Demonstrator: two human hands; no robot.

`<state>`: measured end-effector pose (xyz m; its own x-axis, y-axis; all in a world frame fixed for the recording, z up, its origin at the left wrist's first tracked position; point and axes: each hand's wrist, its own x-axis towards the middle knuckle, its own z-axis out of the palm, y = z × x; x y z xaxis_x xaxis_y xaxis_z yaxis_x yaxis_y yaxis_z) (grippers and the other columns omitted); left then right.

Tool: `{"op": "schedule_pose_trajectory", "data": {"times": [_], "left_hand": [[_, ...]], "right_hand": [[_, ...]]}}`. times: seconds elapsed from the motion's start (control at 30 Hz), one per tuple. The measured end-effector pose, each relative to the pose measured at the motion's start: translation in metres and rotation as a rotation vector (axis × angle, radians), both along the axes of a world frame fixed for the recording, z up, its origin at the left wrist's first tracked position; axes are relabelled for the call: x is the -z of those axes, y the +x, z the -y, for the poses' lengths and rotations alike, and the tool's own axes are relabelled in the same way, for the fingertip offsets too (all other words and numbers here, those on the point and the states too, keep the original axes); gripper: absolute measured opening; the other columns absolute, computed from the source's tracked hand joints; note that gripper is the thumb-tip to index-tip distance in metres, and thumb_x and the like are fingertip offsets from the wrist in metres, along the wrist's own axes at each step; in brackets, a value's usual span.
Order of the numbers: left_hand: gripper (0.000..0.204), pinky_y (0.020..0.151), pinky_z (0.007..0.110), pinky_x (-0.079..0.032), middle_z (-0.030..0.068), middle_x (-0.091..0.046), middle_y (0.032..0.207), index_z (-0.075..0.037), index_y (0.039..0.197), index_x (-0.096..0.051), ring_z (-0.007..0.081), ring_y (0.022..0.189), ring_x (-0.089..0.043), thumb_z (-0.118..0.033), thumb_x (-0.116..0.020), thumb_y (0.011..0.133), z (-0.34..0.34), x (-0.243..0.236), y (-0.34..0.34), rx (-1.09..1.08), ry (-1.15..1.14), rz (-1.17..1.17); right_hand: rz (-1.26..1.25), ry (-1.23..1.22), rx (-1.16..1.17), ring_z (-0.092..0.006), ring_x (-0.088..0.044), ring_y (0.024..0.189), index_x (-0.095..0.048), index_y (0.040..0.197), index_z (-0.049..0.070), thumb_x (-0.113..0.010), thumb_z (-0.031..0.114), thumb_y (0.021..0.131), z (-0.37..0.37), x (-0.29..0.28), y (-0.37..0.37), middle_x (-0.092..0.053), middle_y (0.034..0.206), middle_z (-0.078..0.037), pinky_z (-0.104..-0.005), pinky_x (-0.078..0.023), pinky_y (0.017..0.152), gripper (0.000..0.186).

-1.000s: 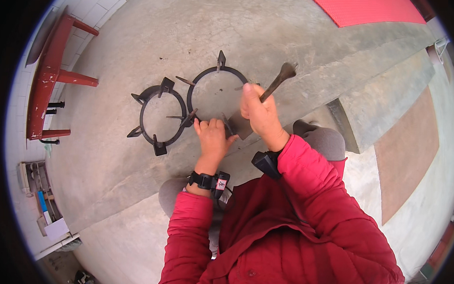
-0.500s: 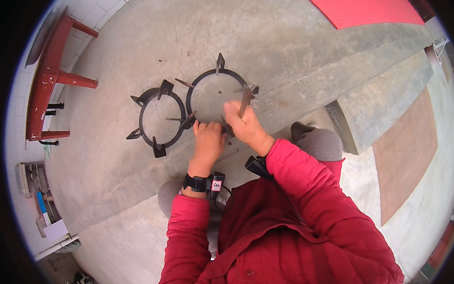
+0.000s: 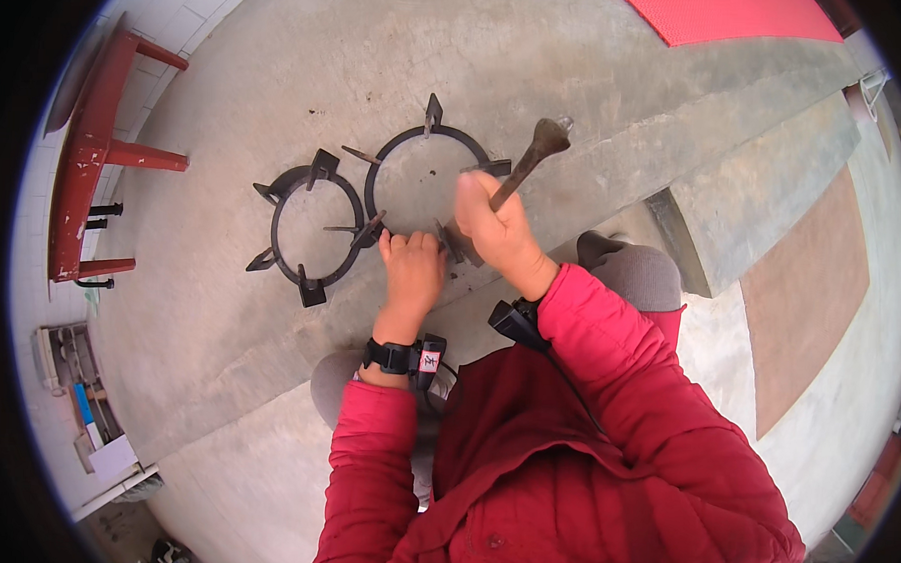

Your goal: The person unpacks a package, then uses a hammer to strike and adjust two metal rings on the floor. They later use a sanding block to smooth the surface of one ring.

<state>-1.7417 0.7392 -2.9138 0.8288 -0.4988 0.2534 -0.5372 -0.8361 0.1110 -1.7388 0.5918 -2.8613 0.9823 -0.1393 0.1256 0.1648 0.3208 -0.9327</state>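
Observation:
Two black metal pan supports with upright prongs lie side by side on the concrete floor. My left hand (image 3: 412,275) has its fingers curled over the near edge of the larger pan support (image 3: 370,186). The smaller pan support (image 3: 313,292) lies to the left of it. In my right hand (image 3: 499,229), a rusty metal tool (image 3: 532,158) is gripped by its shaft, its flared end pointing up and to the right. The tool's lower end is mostly hidden beneath the fist, beside the larger support's near prongs.
A red wooden bench (image 3: 85,179) stands along the white tiled wall at left. To the right is a raised concrete step (image 3: 761,193) with a brown mat (image 3: 807,304) beyond it. A red mat (image 3: 738,19) lies at the far right. My knees flank the work.
My right hand has tilted the tool, so its flared end now swings up and right, showing more of the shaft. The left hand stays on the larger pan support.

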Motion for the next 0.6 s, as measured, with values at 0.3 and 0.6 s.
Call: {"op": "schedule_pose_trajectory", "data": {"times": [0.3,0.6], "left_hand": [[0.013,0.094,0.051,-0.026,0.0090,-0.055,0.078,-0.004,0.077,-0.056,0.0292,0.079,-0.049,-0.016,-0.060,0.073,0.004,-0.023,0.002,-0.007,0.009,0.020],[0.014,0.094,0.051,-0.026,0.0087,-0.055,0.079,-0.004,0.079,-0.057,0.0289,0.080,-0.049,-0.017,-0.060,0.073,-0.008,-0.034,0.007,-0.010,0.006,0.007]], "right_hand": [[-0.018,-0.132,-0.068,-0.0056,-0.033,0.053,-0.040,0.065,0.006,-0.042,0.022,0.091,0.000,-0.017,0.000,-0.038,0.057,0.004,-0.0233,-0.030,0.047,0.030],[0.060,-0.154,-0.040,-0.0103,-0.031,0.053,-0.041,0.066,0.001,-0.043,0.025,0.091,-0.009,-0.023,0.002,-0.038,0.054,-0.002,-0.0286,-0.032,0.047,0.034]]}}
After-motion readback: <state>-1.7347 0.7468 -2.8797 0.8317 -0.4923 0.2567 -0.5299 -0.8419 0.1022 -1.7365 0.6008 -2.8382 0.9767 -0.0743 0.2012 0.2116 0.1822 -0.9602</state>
